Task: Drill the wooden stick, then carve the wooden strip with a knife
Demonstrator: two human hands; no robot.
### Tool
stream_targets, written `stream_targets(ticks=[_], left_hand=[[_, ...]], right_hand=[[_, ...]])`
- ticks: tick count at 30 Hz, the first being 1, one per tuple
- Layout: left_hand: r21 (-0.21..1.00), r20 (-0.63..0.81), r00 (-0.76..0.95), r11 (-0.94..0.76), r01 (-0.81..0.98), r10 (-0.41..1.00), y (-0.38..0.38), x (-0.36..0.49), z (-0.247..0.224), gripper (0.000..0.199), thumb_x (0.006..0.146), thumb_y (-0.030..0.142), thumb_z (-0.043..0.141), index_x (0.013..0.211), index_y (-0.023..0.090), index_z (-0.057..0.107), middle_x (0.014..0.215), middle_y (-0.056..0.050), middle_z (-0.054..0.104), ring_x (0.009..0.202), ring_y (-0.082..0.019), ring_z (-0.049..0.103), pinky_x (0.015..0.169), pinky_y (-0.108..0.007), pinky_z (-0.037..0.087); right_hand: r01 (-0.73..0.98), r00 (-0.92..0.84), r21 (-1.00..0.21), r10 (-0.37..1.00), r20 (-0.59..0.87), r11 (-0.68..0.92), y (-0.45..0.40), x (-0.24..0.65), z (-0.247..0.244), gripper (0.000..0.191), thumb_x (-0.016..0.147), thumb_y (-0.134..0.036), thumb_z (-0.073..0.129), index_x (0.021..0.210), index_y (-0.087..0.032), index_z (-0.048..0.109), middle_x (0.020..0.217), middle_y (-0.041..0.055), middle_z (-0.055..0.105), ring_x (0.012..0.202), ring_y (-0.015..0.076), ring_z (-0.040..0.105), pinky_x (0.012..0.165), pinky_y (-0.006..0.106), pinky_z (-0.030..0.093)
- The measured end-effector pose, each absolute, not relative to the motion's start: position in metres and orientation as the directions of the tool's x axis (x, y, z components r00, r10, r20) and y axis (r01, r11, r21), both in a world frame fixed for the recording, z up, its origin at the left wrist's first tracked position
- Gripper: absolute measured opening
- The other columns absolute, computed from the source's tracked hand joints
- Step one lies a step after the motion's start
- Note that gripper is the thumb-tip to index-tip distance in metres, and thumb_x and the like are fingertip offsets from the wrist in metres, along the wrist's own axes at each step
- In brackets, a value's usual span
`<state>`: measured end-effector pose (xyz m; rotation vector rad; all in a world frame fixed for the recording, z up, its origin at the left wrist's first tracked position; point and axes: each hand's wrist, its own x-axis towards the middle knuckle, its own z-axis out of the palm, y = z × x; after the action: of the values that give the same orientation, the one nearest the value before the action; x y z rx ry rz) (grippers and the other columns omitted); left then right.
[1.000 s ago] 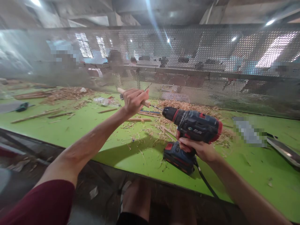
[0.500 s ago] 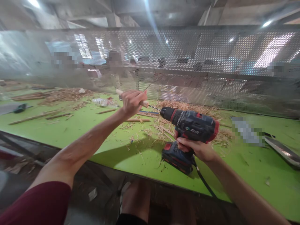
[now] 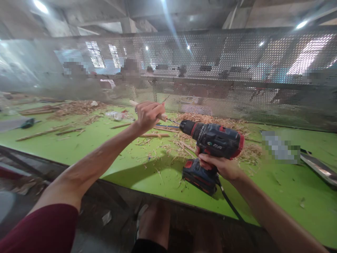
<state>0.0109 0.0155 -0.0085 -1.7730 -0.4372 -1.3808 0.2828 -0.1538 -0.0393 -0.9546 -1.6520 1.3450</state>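
My left hand [image 3: 149,115] is closed around a pale wooden stick [image 3: 163,117], whose two ends stick out of the fist. In my right hand [image 3: 219,164] is a dark blue and red cordless drill [image 3: 214,138], gripped by its handle above the battery. The drill bit [image 3: 173,121] points left and meets the near end of the stick; how deep it sits in the wood I cannot tell. A black strap [image 3: 231,203] hangs from the drill's base.
Wood shavings [image 3: 250,154] and thin sticks [image 3: 155,135] lie over the green table [image 3: 110,165]. A clear plastic bottle [image 3: 118,115] rests behind my left forearm. A metal blade [image 3: 318,168] lies at the right. Perforated metal mesh [image 3: 210,56] stands along the back.
Both hands keep their grip, and the bit stays at the stick's end. The drill's rear has shifted very slightly left. The view has moved a little.
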Motion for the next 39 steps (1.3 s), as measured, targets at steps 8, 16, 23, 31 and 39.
stream_targets(ticks=[8,16,23,31,39], left_hand=[[-0.406,0.912,0.343,-0.616,0.676,-0.225,0.014,0.008,-0.008,0.038,0.098,0.025,0.059,0.061,0.019,0.052,0.05,0.004,0.053,0.047,-0.01,0.043,0.052,-0.029,0.025],[-0.421,0.907,0.348,-0.574,0.702,-0.238,0.01,0.011,-0.006,0.036,0.095,0.019,0.061,0.061,0.02,0.052,0.051,0.005,0.054,0.048,-0.01,0.043,0.052,-0.029,0.025],[-0.44,0.895,0.396,-0.554,0.707,-0.206,0.008,0.008,-0.005,0.038,0.097,0.022,0.058,0.06,0.02,0.05,0.051,0.004,0.053,0.048,-0.011,0.041,0.052,-0.029,0.026],[-0.411,0.905,0.391,-0.578,0.705,-0.167,0.005,0.01,-0.005,0.037,0.096,0.022,0.057,0.06,0.02,0.053,0.05,0.003,0.056,0.046,-0.01,0.042,0.05,-0.028,0.028],[-0.392,0.913,0.377,-0.587,0.708,-0.155,0.006,0.01,-0.009,0.037,0.097,0.022,0.057,0.06,0.019,0.055,0.05,0.004,0.056,0.045,-0.01,0.043,0.049,-0.027,0.027]], right_hand=[[0.082,-0.398,-0.984,0.91,0.115,0.16,-0.153,0.283,-0.04,0.036,0.082,-0.047,0.072,0.093,-0.017,0.058,0.058,-0.006,0.048,0.05,0.0089,0.038,0.053,0.027,0.03],[0.07,-0.378,-0.98,0.914,0.146,0.185,-0.154,0.283,-0.041,0.033,0.081,-0.046,0.071,0.091,-0.017,0.058,0.057,-0.0061,0.048,0.049,0.0082,0.038,0.052,0.025,0.03],[0.067,-0.369,-0.977,0.915,0.162,0.2,-0.153,0.283,-0.045,0.033,0.083,-0.046,0.071,0.092,-0.017,0.059,0.057,-0.0053,0.049,0.05,0.0094,0.039,0.052,0.026,0.03],[0.092,-0.398,-0.975,0.905,0.151,0.204,-0.155,0.283,-0.039,0.034,0.083,-0.049,0.07,0.09,-0.017,0.059,0.057,-0.0049,0.049,0.05,0.0094,0.038,0.053,0.027,0.03],[0.074,-0.402,-0.976,0.902,0.158,0.204,-0.155,0.283,-0.04,0.034,0.083,-0.05,0.071,0.089,-0.019,0.058,0.058,-0.0047,0.049,0.05,0.0098,0.038,0.053,0.027,0.03]])
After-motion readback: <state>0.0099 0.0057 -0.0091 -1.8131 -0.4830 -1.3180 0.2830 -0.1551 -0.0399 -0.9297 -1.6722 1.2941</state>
